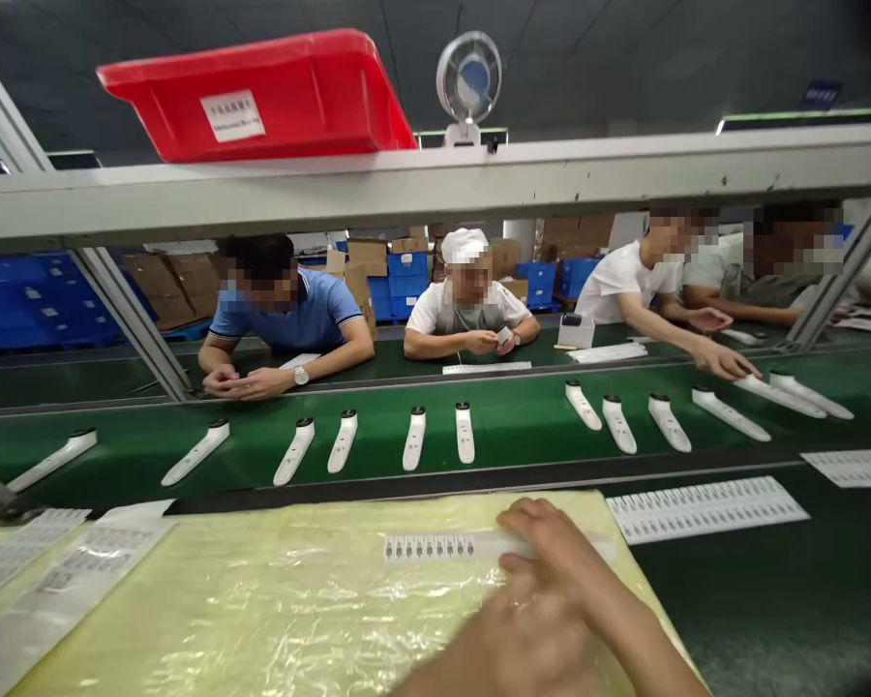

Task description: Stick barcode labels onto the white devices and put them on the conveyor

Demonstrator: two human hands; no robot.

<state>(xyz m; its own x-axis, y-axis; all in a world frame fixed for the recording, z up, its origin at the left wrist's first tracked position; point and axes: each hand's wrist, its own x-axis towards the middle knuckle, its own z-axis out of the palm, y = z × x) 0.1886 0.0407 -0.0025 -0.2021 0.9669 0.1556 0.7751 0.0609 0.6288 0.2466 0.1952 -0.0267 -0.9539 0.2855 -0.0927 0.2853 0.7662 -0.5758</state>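
Several fingers [541, 530] of the right hand [529, 620] are being held pressed together, flat on a strip of labels [430, 548], with no pinch being made. That strip is being supported on a yellowish plastic-covered sheet [261, 610], below white devices [465, 433] on a green conveyor belt [508, 426].

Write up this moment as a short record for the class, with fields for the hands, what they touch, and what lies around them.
Hands: the person's bare hands, overlapping and blurred
Touching: a printed label strip
Beneath: a crinkled yellow plastic sheet
Beside: a white label sheet
Beyond: a green conveyor belt carrying white elongated devices
Across the belt: a co-worker's hand near the devices
Overhead: a red plastic crate
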